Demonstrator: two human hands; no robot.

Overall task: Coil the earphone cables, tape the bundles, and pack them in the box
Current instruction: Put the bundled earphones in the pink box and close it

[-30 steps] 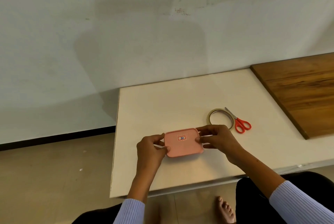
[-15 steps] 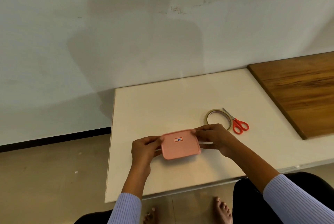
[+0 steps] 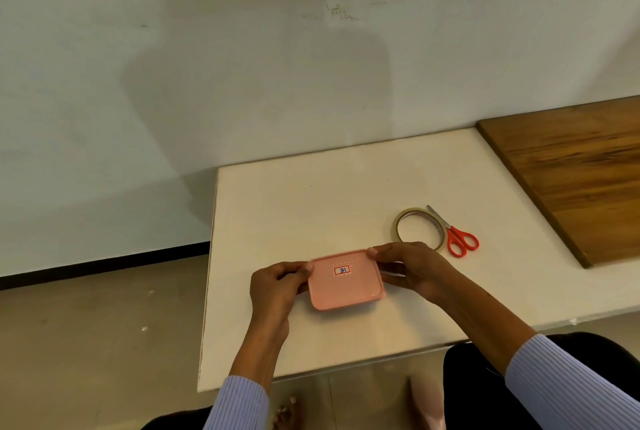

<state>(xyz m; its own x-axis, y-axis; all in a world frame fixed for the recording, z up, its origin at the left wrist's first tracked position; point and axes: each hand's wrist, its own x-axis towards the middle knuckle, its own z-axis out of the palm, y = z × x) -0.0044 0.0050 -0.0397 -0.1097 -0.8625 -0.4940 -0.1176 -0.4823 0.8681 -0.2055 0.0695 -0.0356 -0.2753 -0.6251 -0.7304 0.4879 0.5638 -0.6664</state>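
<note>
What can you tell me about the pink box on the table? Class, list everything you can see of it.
The pink box is a small, flat, rounded-corner rectangle, seemingly plastic, with its lid on. A small red-bordered label with blue handwriting sits near the lid's far edge. It lies near the front of the white table, possibly tilted slightly. The left hand grips its left side and the right hand its right side, thumbs on the lid's far corners. Its contents are hidden.
</note>
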